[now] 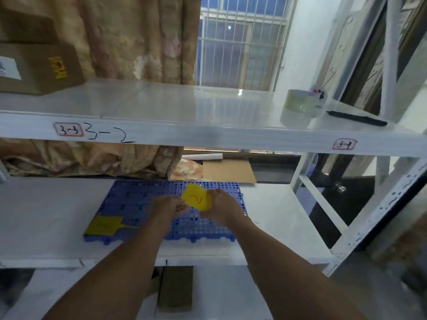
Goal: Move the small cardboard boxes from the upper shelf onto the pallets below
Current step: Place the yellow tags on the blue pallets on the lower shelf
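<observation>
Two cardboard boxes (39, 68) are stacked at the far left of the upper white shelf (161, 130). On the lower shelf lie blue perforated pallets (136, 199). Above them, my left hand (168, 207) and my right hand (221, 210) both pinch a yellow card (197, 199) with a red mark. My left fingers hold its left edge and my right hand holds its right side. A second yellow card (104, 225) lies flat on the pallets' front left corner.
A tape roll (299, 107) and a black marker (355, 118) sit at the right of the upper shelf. Labels 3-3 and 3-4 mark its front edge. A curtain (129, 38), flat cardboard (227, 173) and a barred window stand behind. A brown box (175, 288) lies lower down.
</observation>
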### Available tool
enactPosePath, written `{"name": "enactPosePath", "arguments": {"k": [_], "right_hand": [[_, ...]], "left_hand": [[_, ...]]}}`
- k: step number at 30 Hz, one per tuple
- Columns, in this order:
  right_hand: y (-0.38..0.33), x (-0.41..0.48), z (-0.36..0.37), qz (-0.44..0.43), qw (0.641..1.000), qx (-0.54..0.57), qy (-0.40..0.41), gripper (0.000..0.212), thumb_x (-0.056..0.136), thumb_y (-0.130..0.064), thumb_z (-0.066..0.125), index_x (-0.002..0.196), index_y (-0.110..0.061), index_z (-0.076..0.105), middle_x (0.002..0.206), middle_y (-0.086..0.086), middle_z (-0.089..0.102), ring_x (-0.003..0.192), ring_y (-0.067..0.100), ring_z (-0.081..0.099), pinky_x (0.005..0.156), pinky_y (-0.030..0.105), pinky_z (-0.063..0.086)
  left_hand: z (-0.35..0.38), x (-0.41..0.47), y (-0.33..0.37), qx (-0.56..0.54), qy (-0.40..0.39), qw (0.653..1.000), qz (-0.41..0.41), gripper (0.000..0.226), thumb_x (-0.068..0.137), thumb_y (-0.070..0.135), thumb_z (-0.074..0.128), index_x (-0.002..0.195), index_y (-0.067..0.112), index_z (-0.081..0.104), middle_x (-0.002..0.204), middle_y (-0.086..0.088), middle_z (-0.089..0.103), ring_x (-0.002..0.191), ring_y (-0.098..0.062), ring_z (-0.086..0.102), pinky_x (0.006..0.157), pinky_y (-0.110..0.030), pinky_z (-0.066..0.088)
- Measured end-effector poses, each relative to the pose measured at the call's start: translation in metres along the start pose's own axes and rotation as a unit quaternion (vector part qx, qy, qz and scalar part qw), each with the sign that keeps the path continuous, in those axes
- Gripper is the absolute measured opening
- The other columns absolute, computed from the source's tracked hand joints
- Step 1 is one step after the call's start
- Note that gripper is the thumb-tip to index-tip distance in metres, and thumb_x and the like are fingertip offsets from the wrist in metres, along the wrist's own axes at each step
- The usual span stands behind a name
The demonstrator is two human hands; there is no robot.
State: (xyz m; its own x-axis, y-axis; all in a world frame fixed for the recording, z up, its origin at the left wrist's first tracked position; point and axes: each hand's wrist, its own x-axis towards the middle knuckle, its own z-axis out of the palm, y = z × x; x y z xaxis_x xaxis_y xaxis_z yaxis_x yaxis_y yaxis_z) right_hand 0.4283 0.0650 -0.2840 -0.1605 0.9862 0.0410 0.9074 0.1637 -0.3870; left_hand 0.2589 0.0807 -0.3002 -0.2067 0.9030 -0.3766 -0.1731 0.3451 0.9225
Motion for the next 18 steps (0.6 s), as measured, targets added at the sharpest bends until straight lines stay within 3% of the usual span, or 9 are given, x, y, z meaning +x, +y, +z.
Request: {"name": "enactPosePath", "arguments": {"k": [2, 5, 11, 13, 18], "right_hand": [[0.012, 0.009, 0.016, 0.001, 1.0, 0.007, -0.025, 0.054, 0.078, -0.029, 0.08, 0.125, -0.012, 0.06, 0.122, 0.015, 0.059, 0.111, 0.033, 0.061, 0.086, 0.037, 0.049], [0.026, 0.025, 0.039, -0.002, 0.997, 0.002, -0.075, 0.073, 0.078, -0.029, 0.082, 0.14, -0.013, 0.049, 0.138, 0.012, 0.051, 0.122, 0.033, 0.055, 0.095, 0.04, 0.047], [0.039, 0.054, 0.083, -0.029, 0.993, -0.027, -0.112, 0.074, 0.075, -0.033, 0.081, 0.14, -0.018, 0.049, 0.141, 0.005, 0.051, 0.126, 0.029, 0.052, 0.095, 0.039, 0.046], [0.044, 0.061, 0.097, -0.03, 0.991, -0.028, -0.13, 0.074, 0.077, -0.035, 0.082, 0.14, -0.017, 0.049, 0.143, 0.006, 0.05, 0.128, 0.029, 0.05, 0.096, 0.041, 0.047], [0.05, 0.072, 0.121, -0.025, 0.985, -0.051, -0.164, 0.074, 0.078, -0.041, 0.079, 0.14, -0.013, 0.049, 0.142, 0.009, 0.051, 0.129, 0.031, 0.048, 0.102, 0.042, 0.044]], "left_hand": [[0.001, 0.011, -0.018, 0.066, 0.026, 0.997, 0.007, 0.009, 0.093, -0.006, 0.062, 0.101, -0.009, 0.062, 0.085, -0.023, 0.064, 0.076, -0.035, 0.064, 0.068, -0.043, 0.057], [-0.005, 0.03, -0.046, 0.161, 0.022, 0.986, 0.025, 0.003, 0.093, -0.006, 0.062, 0.094, -0.004, 0.062, 0.092, -0.028, 0.063, 0.084, -0.04, 0.065, 0.077, -0.049, 0.06], [-0.014, 0.079, -0.096, 0.358, 0.068, 0.929, 0.069, 0.026, 0.088, 0.015, 0.074, 0.066, 0.011, 0.062, 0.067, -0.014, 0.064, 0.069, -0.032, 0.066, 0.067, -0.044, 0.059], [-0.015, 0.091, -0.109, 0.385, 0.073, 0.918, 0.068, 0.026, 0.087, 0.014, 0.075, 0.066, 0.014, 0.058, 0.071, -0.016, 0.064, 0.072, -0.034, 0.065, 0.07, -0.047, 0.059], [-0.016, 0.097, -0.119, 0.507, 0.065, 0.855, 0.089, 0.012, 0.09, 0.022, 0.07, 0.086, 0.01, 0.069, 0.081, -0.01, 0.068, 0.072, -0.026, 0.062, 0.064, -0.037, 0.053]]}}
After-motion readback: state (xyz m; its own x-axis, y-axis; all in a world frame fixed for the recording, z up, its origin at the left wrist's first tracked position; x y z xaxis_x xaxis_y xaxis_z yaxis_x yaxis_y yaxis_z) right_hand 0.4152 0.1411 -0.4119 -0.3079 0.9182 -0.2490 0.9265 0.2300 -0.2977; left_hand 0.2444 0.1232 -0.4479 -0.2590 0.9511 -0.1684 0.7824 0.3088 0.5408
